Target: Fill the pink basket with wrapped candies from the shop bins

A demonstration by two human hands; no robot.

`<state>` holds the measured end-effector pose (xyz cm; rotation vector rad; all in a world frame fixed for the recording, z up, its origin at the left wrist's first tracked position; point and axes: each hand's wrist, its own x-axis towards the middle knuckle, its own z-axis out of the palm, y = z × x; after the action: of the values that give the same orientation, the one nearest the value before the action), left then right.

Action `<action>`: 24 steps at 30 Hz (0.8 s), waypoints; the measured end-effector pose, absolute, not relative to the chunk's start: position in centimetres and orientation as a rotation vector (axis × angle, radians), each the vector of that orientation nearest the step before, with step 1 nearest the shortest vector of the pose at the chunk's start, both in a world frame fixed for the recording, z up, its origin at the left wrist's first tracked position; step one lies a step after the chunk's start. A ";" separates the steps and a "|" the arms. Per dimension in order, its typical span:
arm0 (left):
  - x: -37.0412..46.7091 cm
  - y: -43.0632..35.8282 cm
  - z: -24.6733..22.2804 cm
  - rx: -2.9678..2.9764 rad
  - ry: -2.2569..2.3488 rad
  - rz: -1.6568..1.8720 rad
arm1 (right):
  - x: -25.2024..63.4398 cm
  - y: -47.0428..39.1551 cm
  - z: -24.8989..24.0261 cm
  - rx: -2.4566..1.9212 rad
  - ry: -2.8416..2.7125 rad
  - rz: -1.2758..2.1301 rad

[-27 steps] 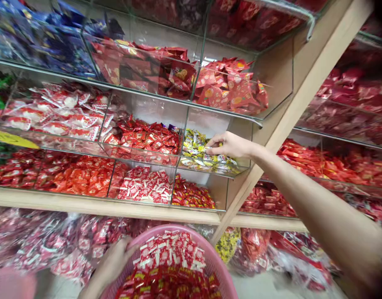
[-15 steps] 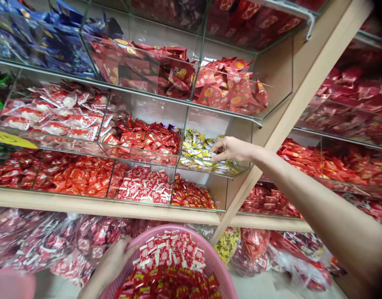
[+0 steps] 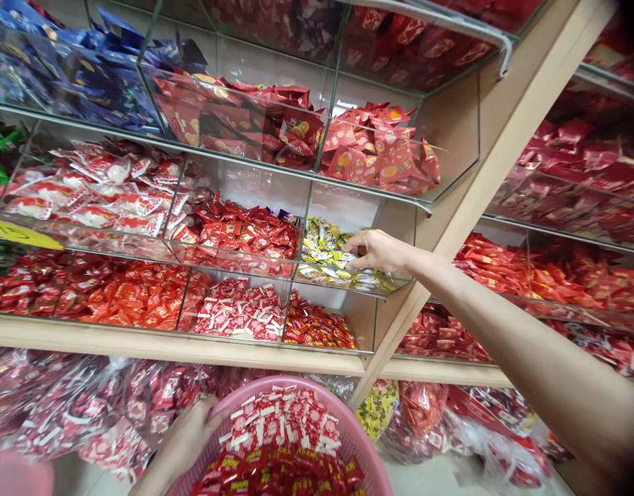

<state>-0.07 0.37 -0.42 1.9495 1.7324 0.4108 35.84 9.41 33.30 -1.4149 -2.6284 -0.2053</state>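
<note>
A wooden shelving unit [image 3: 141,338] spans the view; below it is one held pink perforated basket [image 3: 359,427]. Two hands: the left hand [image 3: 185,437] grips the basket's rim; the right hand [image 3: 375,249], much nearer, bends over yellow-and-white wrapped candies [image 3: 322,238] directly under its fingertips in one glass compartment [image 3: 342,210], whether grasping any I cannot tell. Uncountably many, their long axes point every way. The basket holds two heaps: red-and-white candies [image 3: 286,417], yellow-lettered red candies [image 3: 275,468]
</note>
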 end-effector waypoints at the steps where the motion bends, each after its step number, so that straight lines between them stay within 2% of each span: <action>1: -0.1 0.4 -0.5 1.952 1.733 0.413 | 35.8 9.5 33.2 -1.396 -2.640 -0.206; 12: -0.2 0.5 -0.9 1.948 1.706 0.469 | 34.8 9.4 33.9 -1.380 -2.689 -0.255; 18: -0.1 0.6 -0.8 1.946 1.739 0.433 | 34.0 9.6 35.2 -1.329 -2.554 -0.144; 24: 0.0 0.5 -0.6 1.950 1.736 0.418 | 31.6 11.1 34.6 -1.315 -2.656 -0.036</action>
<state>-0.05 0.46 -0.56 1.9499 1.7358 0.4180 31.55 11.13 34.62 -1.3154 -2.6561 -0.0361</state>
